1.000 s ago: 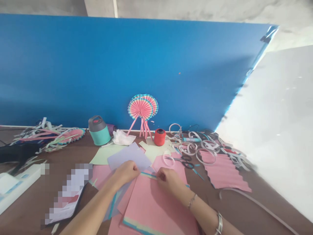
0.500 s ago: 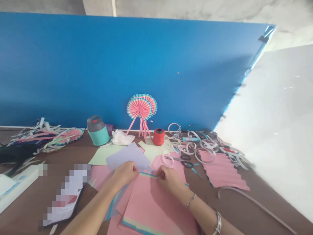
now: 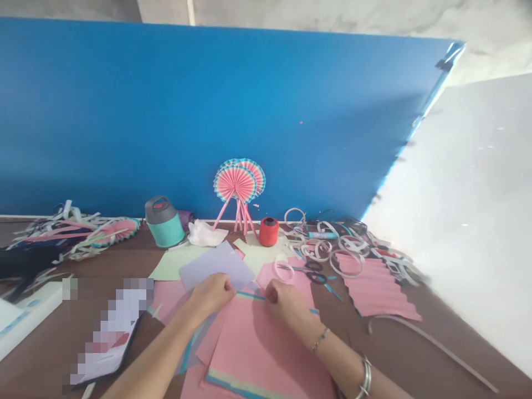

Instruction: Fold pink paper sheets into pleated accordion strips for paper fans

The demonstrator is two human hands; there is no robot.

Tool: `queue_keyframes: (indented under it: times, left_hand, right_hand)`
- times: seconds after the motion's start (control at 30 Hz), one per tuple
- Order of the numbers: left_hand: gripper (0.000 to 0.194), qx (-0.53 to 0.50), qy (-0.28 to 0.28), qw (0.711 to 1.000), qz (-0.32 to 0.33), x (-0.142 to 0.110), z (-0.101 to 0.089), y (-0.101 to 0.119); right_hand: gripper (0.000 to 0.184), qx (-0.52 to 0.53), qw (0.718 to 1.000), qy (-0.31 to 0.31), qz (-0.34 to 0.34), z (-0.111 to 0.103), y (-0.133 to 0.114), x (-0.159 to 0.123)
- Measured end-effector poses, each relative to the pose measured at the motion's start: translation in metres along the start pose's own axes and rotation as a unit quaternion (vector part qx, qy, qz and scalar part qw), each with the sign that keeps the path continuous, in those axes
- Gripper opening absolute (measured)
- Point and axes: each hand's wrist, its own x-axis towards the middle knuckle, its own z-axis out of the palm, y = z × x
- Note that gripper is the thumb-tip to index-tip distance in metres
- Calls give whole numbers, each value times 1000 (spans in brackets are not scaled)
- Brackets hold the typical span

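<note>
Pink paper (image 3: 253, 338), far edge running between left hand (image 3: 211, 293) and right hand (image 3: 287, 303), fingers (image 3: 273, 286) pressed together, grip unclear

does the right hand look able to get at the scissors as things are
Probably yes: the scissors lie just beyond the right hand, handle end uncovered, with nothing seen standing between.

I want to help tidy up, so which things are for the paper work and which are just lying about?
Probably for the work:
- pink paper, between left hand and right hand
- wavy pink paper
- scissors
- paper fans

Seemingly just lying about:
- phone
- flask
</note>
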Motion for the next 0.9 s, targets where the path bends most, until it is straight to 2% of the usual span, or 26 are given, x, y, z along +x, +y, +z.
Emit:
queue_keyframes:
  times: [0.2,0.37,0.53,0.73,0.83,0.9]
  left_hand:
    - [7,13,12,1000,-5,2,2,-2]
    - [14,30,13,999,-11,3,1,-3]
    - [15,25,5,1000,-8,4,1,-6]
    - [22,29,1,1000,-11,11,-2,-19]
    - [17,17,50,999,4,7,-2,-10]
    - [16,-12,100,992,76,-2,4,2]
  right_hand:
    - [22,-69,997,-9,-19,-5,-6,-7]
    - [20,-85,996,-5,-26,-17,-7,-13]
    - [15,-116,993,-5,9,-27,3,-10]
    - [19,-211,976,41,19,-29,16,-8]
    - [27,-220,974,41,22,-28,16,-6]
    - [32,-219,974,40,29,-27,15,-6]
